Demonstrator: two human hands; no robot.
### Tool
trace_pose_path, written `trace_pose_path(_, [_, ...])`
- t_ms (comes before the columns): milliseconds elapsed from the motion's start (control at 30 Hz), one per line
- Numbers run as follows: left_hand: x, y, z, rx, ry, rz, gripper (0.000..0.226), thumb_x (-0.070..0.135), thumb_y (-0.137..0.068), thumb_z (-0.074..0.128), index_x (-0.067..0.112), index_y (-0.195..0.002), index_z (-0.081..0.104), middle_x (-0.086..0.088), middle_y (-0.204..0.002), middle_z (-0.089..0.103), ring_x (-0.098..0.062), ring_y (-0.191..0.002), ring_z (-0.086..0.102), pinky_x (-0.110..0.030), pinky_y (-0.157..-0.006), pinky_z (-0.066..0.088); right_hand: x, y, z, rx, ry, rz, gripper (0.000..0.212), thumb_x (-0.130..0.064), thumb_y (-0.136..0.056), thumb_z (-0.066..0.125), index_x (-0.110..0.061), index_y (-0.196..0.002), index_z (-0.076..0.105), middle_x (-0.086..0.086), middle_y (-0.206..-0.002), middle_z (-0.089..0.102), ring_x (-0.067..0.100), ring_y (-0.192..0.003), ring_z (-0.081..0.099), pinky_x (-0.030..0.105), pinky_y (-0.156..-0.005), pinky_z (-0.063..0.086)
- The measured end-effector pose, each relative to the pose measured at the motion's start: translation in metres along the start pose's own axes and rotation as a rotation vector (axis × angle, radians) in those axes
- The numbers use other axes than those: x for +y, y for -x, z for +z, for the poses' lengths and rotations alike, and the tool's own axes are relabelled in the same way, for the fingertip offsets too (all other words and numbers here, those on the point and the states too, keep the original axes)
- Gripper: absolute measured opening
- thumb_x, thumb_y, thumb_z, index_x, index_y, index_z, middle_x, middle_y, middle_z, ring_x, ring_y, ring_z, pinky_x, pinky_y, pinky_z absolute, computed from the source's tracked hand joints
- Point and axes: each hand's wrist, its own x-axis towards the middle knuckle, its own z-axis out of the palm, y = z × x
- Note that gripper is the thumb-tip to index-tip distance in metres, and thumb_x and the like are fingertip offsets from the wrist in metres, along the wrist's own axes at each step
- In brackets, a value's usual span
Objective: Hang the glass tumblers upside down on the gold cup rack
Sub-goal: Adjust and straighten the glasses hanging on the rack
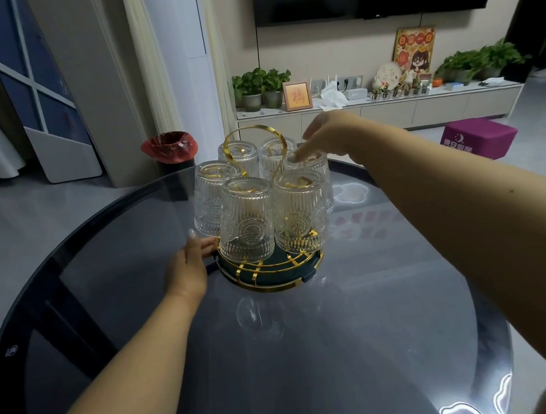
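The gold cup rack (275, 277) with a dark round base stands on the glass table, its gold ribbon handle (250, 147) rising in the middle. Several embossed glass tumblers hang upside down on it, among them a front left tumbler (248, 223) and a front right tumbler (300, 213). My left hand (188, 269) rests against the base's left rim, thumb up, fingers behind the glasses. My right hand (328, 134) reaches over the far right tumbler (313, 167), its fingertips touching that tumbler's upturned bottom.
The round dark glass table (283, 360) reflects ceiling lights at its near right. Beyond it stand a bin with a red bag (170, 149), a purple box (479, 136) and a low TV cabinet (380, 112) with potted plants.
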Motion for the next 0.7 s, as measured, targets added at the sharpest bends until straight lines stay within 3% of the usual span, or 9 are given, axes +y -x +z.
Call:
trace_pose_path(133, [0.002,0.002,0.000,-0.007,-0.004,0.001,0.056,0.071,-0.082,0.017,0.040,-0.083,0.064,0.001,-0.099,0.070,-0.021,-0.108,0.060,-0.034,-0.089,0.034,0.011,-0.001,-0.015,-0.125,-0.104,-0.040,0.057,-0.016,-0.073,0.079,-0.015,-0.126,0.057,0.005,-0.129,0.060,0.025,-0.121,0.052,0.038,-0.099,0.039])
trace_pose_path(300, [0.003,0.003,0.000,0.010,-0.017,-0.003,0.055,0.072,-0.082,0.017,0.042,-0.083,0.064,0.002,-0.099,0.069,-0.023,-0.110,0.061,-0.037,-0.092,0.037,0.022,-0.004,-0.019,-0.213,-0.198,-0.083,0.055,0.001,-0.073,0.074,-0.015,-0.122,0.057,0.003,-0.124,0.063,0.022,-0.117,0.055,0.046,-0.109,0.035])
trace_pose_path(467, [0.004,0.004,0.000,0.020,-0.011,-0.003,0.052,0.068,-0.086,0.019,0.041,-0.083,0.063,0.002,-0.098,0.069,-0.023,-0.110,0.061,-0.037,-0.092,0.037,0.028,-0.011,-0.022,-0.291,-0.224,-0.115,0.057,0.008,-0.073,0.071,-0.017,-0.122,0.055,0.000,-0.121,0.062,0.018,-0.112,0.056,0.045,-0.111,0.036])
trace_pose_path(567, [0.003,0.004,0.001,0.030,-0.001,-0.001,0.049,0.058,-0.096,0.020,0.037,-0.084,0.063,-0.001,-0.099,0.068,-0.024,-0.110,0.061,-0.035,-0.091,0.035,0.029,-0.012,-0.022,-0.307,-0.251,-0.126,0.061,0.012,-0.073,0.070,-0.014,-0.126,0.053,0.002,-0.120,0.062,0.019,-0.111,0.056,0.039,-0.105,0.041])
trace_pose_path(700, [0.004,0.004,0.003,0.035,0.003,-0.004,0.048,0.053,-0.099,0.021,0.035,-0.084,0.063,-0.005,-0.103,0.069,-0.023,-0.107,0.060,-0.034,-0.090,0.034,0.030,-0.012,-0.020,-0.317,-0.284,-0.145,0.063,0.015,-0.073,0.068,-0.012,-0.128,0.050,0.002,-0.115,0.061,0.019,-0.108,0.056,0.023,-0.083,0.047])
